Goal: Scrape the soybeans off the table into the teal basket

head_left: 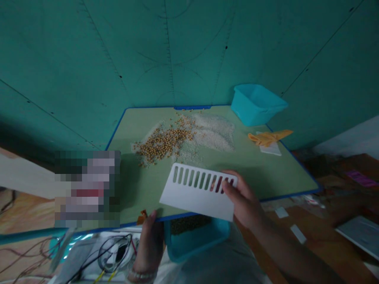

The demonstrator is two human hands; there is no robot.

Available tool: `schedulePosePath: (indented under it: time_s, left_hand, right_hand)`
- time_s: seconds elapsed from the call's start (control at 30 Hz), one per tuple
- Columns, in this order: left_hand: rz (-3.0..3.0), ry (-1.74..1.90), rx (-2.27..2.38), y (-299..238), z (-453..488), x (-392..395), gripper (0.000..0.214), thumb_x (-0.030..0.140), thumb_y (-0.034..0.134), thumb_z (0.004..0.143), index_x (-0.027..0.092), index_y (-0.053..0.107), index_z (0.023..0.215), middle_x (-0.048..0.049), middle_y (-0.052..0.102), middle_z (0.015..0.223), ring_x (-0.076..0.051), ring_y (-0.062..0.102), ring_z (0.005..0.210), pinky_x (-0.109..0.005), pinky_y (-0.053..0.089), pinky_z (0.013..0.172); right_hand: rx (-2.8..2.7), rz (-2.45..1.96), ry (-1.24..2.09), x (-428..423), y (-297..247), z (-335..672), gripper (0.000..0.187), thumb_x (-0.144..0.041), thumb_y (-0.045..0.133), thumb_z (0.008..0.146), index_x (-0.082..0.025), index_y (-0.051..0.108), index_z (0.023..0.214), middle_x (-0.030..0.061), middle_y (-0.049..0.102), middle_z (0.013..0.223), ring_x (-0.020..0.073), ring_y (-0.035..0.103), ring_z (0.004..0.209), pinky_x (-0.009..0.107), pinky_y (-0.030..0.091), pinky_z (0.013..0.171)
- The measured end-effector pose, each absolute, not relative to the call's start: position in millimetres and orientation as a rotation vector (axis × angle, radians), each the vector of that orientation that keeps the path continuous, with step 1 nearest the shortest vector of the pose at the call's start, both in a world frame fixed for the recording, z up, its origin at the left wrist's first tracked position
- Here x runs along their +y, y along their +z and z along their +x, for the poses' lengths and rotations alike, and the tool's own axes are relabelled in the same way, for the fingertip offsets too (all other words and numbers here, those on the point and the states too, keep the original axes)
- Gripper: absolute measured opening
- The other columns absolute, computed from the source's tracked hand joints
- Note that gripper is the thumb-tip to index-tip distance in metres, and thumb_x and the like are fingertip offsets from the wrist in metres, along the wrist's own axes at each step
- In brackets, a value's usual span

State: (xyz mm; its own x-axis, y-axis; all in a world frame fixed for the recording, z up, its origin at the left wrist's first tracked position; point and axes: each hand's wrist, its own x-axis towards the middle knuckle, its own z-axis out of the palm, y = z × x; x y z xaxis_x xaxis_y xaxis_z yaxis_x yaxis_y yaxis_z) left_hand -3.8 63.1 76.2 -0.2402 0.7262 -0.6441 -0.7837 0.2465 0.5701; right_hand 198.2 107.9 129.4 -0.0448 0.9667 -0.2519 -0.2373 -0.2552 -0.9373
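My right hand (244, 201) grips the right end of a white slotted scraper (198, 195), thumb on top, above the table's near edge. A row of long slots runs along the scraper's far side. My left hand (150, 236) is at the table's near edge, its thumb over the edge and its other fingers hidden. Just right of it, below the edge, sits a blue bin (192, 246) with small dark green grains (189, 224) inside. Beyond the scraper, round tan beans (162, 144) lie scattered over and beside white rice-like grains (214, 132).
The pale green table (130, 130) has a blue rim and touches a green wall. A turquoise bin (257, 106) stands at the back right, near an orange cloth (269, 137). A pixelated item is at the left. Cables (118, 252) lie below.
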Motion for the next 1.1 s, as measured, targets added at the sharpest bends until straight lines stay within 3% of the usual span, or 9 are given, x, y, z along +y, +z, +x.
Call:
schedulePosePath:
  time_s: [0.17,0.5,0.7,0.93,1.1]
  left_hand:
    - [-0.068,1.421,1.17,77,-4,63,0.013,0.027,0.067,0.064,0.026,0.07,0.077,0.006,0.075,0.073,-0.021,0.067,0.086,-0.029,0.049,0.085]
    - [-0.116,1.37,1.161,74,-8,61,0.01,0.026,0.07,0.06,0.025,0.069,0.07,0.0052,0.074,0.066,-0.022,0.068,0.077,-0.032,0.052,0.081]
    - [-0.12,1.38,1.129,71,-10,60,0.014,0.026,0.068,0.063,0.026,0.071,0.077,0.004,0.076,0.075,-0.022,0.068,0.083,-0.031,0.051,0.083]
    - [-0.105,1.351,1.183,73,-8,60,0.008,0.031,0.066,0.067,0.026,0.069,0.073,0.0042,0.075,0.07,-0.023,0.065,0.092,-0.032,0.052,0.082]
    - [-0.143,1.368,1.227,74,-6,61,0.009,0.024,0.059,0.074,0.025,0.066,0.07,0.0035,0.073,0.061,-0.022,0.067,0.087,-0.031,0.051,0.082]
  right_hand:
    - [-0.947,-1.19,1.356,129,118,194,0.029,-0.044,0.057,0.076,-0.027,0.051,0.1,-0.0008,0.064,0.081,0.0152,0.058,0.068,0.028,0.043,0.062]
    - [-0.842,-1.182,1.037,184,115,254,0.031,-0.039,0.066,0.067,-0.025,0.052,0.09,-0.0029,0.06,0.077,0.0139,0.055,0.068,0.03,0.043,0.067]
    - [-0.866,-1.135,0.935,208,128,271,0.025,-0.035,0.066,0.066,-0.024,0.054,0.086,-0.003,0.06,0.077,0.014,0.056,0.067,0.032,0.042,0.068]
    - [-0.987,-1.032,1.035,239,153,253,0.022,-0.036,0.065,0.067,-0.025,0.055,0.082,-0.0024,0.062,0.082,0.0154,0.058,0.075,0.033,0.044,0.072]
    - [-1.094,-0.964,1.26,260,152,212,0.021,-0.036,0.065,0.067,-0.023,0.056,0.081,-0.0044,0.061,0.07,0.0126,0.056,0.062,0.029,0.043,0.063]
